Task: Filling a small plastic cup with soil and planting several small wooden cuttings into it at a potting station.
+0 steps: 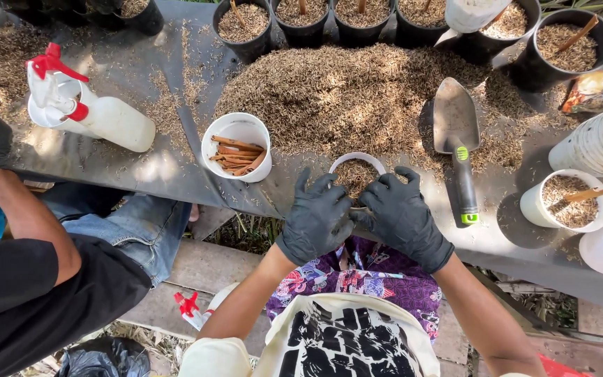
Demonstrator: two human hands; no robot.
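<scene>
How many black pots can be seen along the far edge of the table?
7, some cut off by the frame: one at top left, four in a row at top centre, one behind the white bag, one at top right. More may be hidden.

cup of sticks (237, 148) left of filled cup (356, 169), trowel (456, 143) right, perhaps touching husk heap (336, 94)
</scene>
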